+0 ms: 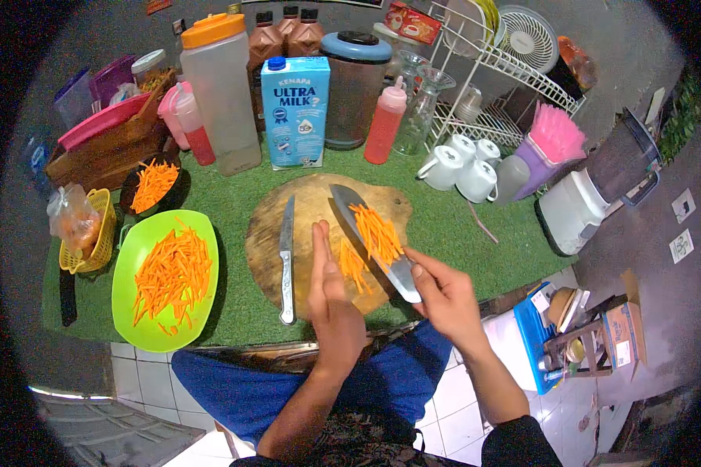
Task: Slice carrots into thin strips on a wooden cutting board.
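Observation:
My right hand [451, 298] grips a broad-bladed kitchen knife [402, 279], its handle hidden in my fingers. A heap of carrot strips [378, 233] rests on the tilted blade, above a round wooden cutting board [269, 233]. More carrot strips [353, 268] lie on the board beneath. My left hand [332, 298] is held edge-on beside them, fingers straight and together, with nothing in it. Left of it, a narrower knife with a patterned handle [287, 280] lies across the board. A green plate [204, 315] at the left bears a large pile of carrot strips [172, 274].
A black bowl of carrot strips [155, 187] and a yellow basket [106, 233] stand at the left. Along the back are a tall jug [222, 105], a milk carton [295, 117] and a squeeze bottle [385, 125]. White cups [444, 169] and a blender [578, 210] stand right.

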The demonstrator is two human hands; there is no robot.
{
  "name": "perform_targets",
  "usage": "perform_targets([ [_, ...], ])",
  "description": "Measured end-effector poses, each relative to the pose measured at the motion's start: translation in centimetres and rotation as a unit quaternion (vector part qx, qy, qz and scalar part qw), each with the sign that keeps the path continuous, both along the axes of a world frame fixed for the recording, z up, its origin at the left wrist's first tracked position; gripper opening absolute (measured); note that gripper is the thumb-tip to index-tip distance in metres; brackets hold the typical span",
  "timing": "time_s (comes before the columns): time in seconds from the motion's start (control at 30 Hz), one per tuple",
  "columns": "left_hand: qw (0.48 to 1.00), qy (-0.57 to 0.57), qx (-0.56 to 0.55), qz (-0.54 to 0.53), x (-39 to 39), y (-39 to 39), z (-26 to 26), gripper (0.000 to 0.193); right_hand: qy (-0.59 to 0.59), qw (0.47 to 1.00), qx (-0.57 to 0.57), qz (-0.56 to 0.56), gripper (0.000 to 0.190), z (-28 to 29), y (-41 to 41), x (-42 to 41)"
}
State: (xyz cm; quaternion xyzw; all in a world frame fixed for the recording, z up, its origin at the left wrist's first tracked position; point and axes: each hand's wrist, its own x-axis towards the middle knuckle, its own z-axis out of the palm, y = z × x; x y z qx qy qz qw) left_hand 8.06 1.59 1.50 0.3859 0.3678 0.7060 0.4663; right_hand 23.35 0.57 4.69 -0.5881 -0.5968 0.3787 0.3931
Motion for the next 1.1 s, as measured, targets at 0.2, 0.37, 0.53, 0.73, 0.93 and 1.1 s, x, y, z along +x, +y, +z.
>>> perform_targets([
  [0.2,0.994,0.095,0.013,0.055,-3.5,-2.7,1.7,0.059,0.007,0.998,-0.021,0.052,0.034,5.6,1.2,-2.3],
  [0.37,0.970,0.198,0.011,0.138,-8.5,-3.7,3.7,0.057,0.048,0.987,-0.038,0.146,0.033,7.3,4.3,-5.7],
  [0.53,0.934,0.288,-0.012,0.213,-16.4,-5.3,5.4,0.056,0.029,0.971,-0.058,0.232,0.032,8.8,8.6,-12.8],
  [0.73,0.864,0.411,-0.024,0.290,-27.4,-2.1,6.7,0.050,-0.054,0.947,-0.039,0.313,0.032,7.9,15.4,-23.1],
  [0.93,0.797,0.529,-0.003,0.291,-34.5,5.8,4.8,0.046,-0.258,0.833,0.359,0.333,0.033,2.7,21.6,-30.8],
  [1.1,0.724,0.631,0.031,0.275,-36.6,10.2,0.6,0.050,-0.382,0.767,0.369,0.359,0.048,1.0,20.4,-32.3],
])
